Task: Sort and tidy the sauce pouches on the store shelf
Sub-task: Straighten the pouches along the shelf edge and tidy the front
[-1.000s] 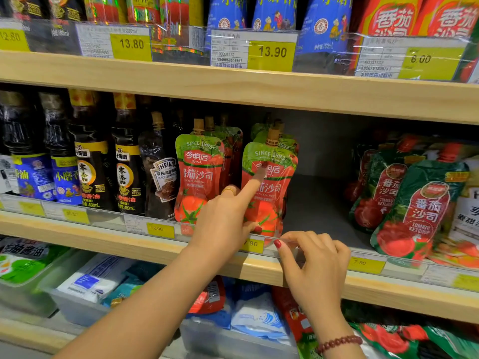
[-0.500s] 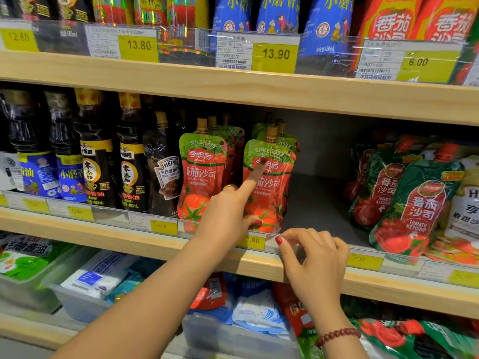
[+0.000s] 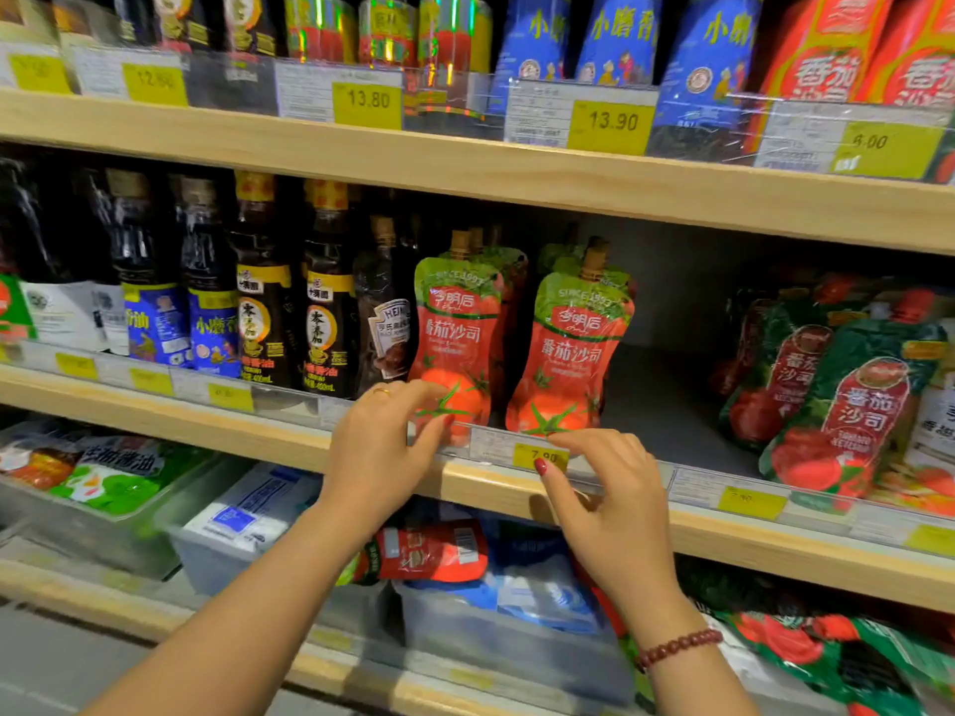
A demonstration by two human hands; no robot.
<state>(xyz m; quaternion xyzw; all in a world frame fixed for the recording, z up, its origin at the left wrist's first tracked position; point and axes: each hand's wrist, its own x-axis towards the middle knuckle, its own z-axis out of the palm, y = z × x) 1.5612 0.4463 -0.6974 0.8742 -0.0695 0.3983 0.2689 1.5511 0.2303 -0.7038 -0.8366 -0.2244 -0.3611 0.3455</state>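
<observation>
Two red-and-green tomato ketchup pouches stand side by side on the middle shelf, the left pouch (image 3: 460, 343) and the right pouch (image 3: 573, 348), with more of the same behind them. A clear front rail (image 3: 496, 447) with a yellow 7.90 price tag (image 3: 540, 455) runs along the shelf edge. My left hand (image 3: 382, 447) pinches the rail at the foot of the left pouch, fingers over the top and thumb in front. My right hand (image 3: 610, 498) pinches the rail at the price tag, below the right pouch.
Dark-green ketchup pouches (image 3: 852, 405) lean in a loose heap at the right. Bare grey shelf floor (image 3: 672, 395) lies between them and the red pouches. Dark sauce bottles (image 3: 268, 312) fill the left. Clear bins (image 3: 248, 529) with packets sit on the shelf below.
My left hand has dropped from touching the right pouch's front with its index finger to the rail under the left pouch. My right hand stays on the rail.
</observation>
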